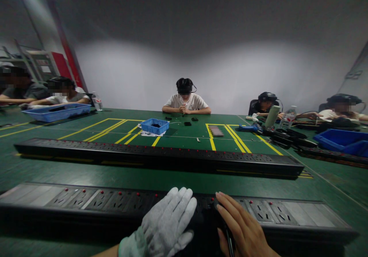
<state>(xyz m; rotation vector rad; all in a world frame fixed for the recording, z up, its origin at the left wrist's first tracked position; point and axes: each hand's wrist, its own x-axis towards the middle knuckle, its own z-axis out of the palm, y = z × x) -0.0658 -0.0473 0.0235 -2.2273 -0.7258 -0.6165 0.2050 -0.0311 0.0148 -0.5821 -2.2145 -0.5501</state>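
A long black power strip (293, 214) with several sockets and red dots lies across the near edge of the table. My left hand (169, 222), in a white glove, rests flat on its middle, fingers stretched out. My bare right hand (243, 226) is just to the right, with its fingertips over the sockets. Between its thumb and fingers shows a slim, shiny black object (230, 243), mostly hidden, whose kind I cannot make out. The stretch of strip between my hands is dark. Parallel to it and farther back lies a second long power strip (161, 155).
A small blue bin (155, 126) with dark parts stands mid-table. A larger blue tray (59, 113) is at the left, and another blue bin (342, 142) at the right near a blue tool (248, 128). A person (186, 101) sits opposite; others sit at both sides.
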